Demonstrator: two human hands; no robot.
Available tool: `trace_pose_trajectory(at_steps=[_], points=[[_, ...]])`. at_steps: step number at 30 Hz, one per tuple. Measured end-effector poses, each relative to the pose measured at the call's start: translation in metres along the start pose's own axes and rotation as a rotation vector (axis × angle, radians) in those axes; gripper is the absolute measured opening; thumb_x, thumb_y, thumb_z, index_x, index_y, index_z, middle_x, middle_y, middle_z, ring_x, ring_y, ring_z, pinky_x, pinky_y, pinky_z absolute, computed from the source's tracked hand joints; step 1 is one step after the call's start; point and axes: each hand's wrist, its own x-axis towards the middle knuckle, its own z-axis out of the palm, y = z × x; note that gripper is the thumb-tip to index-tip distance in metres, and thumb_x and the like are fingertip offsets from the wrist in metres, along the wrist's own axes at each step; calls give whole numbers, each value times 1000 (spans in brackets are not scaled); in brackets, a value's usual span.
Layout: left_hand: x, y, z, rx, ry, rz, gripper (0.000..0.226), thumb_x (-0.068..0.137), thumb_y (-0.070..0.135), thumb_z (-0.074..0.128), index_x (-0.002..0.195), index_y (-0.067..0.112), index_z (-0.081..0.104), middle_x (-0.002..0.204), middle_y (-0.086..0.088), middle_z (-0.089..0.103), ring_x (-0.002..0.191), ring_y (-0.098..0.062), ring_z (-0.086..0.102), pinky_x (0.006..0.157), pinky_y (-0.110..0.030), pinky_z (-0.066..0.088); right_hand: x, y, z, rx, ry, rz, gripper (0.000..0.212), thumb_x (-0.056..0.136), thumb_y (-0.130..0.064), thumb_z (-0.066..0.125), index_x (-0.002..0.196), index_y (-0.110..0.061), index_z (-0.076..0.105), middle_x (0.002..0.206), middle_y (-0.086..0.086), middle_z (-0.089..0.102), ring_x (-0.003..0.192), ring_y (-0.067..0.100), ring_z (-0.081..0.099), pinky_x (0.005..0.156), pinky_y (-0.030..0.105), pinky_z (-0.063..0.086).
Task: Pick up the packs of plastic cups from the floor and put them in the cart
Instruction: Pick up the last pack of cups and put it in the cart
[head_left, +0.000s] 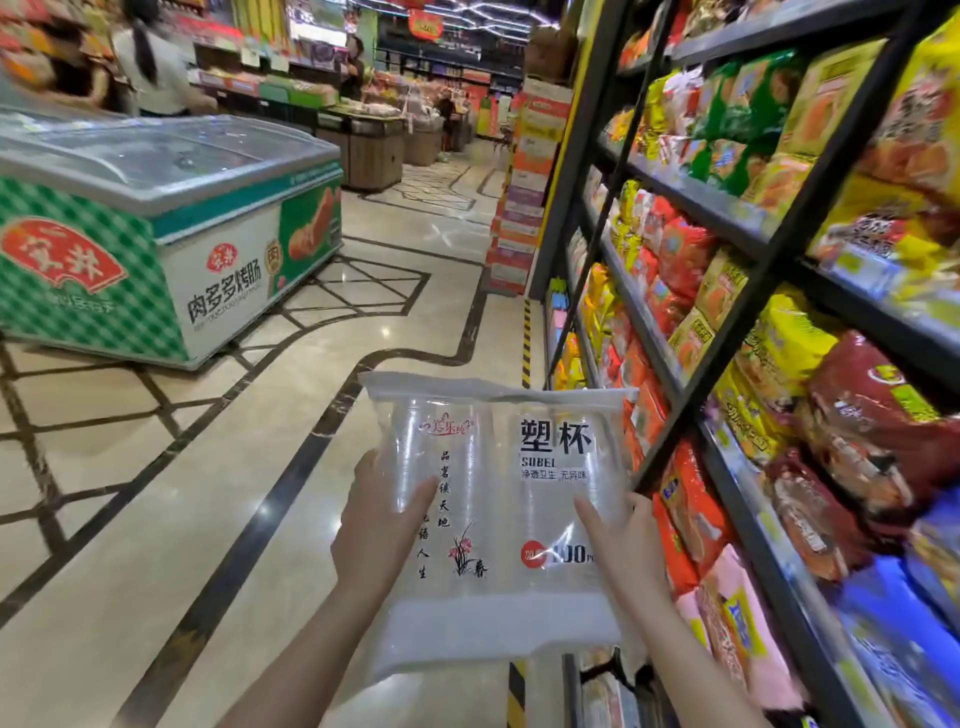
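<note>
A clear pack of plastic cups (498, 519) with black lettering and a red flower print is held up in front of me, above the floor. My left hand (376, 530) grips its left side, thumb across the front. My right hand (623, 545) grips its right side, thumb also on the front. The pack shows two stacks of transparent cups side by side. No cart is in view.
A tall black shelf rack (727, 322) full of snack bags runs along the right. A chest freezer (166, 208) stands at the left. Tiled aisle floor (322, 415) stretches ahead. People stand near stalls at the back, one at the far left (150, 62).
</note>
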Motion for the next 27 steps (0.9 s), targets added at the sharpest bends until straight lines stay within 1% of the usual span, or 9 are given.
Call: trace_pose_trajectory(at_steps=[2,4,8,10,12,15,22,24,27], points=[[-1,26,2,-14,-13,78,78,76,62,49,142,27,27,144,7,35,128,-20,42,90,-36,39,2,-5,-21,30,60,-10,75,80,-47,66,134,-3,38,133,15,48,122,30,46,98,38,39],[2,49,7,-14,-25,173,70,84,52,55,143,26,28,142,6,37,126,-20,42,84,-30,33,6,-6,-39,47,117,-13,73,80,-48,65,133,-5,38,132,13,48,121,29,46,93,35,39],[6,92,18,-44,-57,238,64,88,38,59,142,22,30,140,3,40,124,-24,44,81,-30,29,11,-8,-70,95,197,-11,66,84,-42,64,132,-7,36,131,11,50,120,28,49,83,30,35],[11,107,26,-47,-97,280,65,87,40,60,142,23,29,140,3,40,123,-25,45,80,-31,30,12,-8,-83,97,242,5,66,84,-42,63,132,-7,36,132,13,51,120,29,49,84,31,37],[14,116,35,-66,-151,277,74,80,52,62,141,24,29,141,5,40,123,-26,45,81,-33,31,10,-7,-95,104,275,18,65,85,-40,63,133,-6,34,135,14,49,123,29,47,88,32,37],[18,129,50,-114,-235,276,86,64,63,50,139,27,29,142,8,41,125,-26,45,88,-37,35,1,-5,-112,104,364,46,69,86,-37,63,138,-5,30,141,14,44,128,28,43,98,33,35],[17,150,85,-179,-485,424,71,75,56,65,134,33,32,132,3,53,118,-27,51,88,-39,40,-49,2,-136,77,654,199,68,86,-42,61,137,-8,32,137,12,46,125,29,45,96,36,37],[11,157,88,-220,-573,500,77,70,58,62,135,29,34,132,4,52,121,-25,49,88,-36,38,-73,1,-139,60,760,244,66,86,-42,61,135,-8,34,136,13,48,124,30,46,95,35,37],[-4,165,90,-281,-716,645,71,76,50,67,133,19,39,127,3,51,120,-25,49,93,-33,38,-119,-3,-140,12,905,342,68,87,-43,60,136,-6,33,137,14,47,125,31,46,95,34,37]])
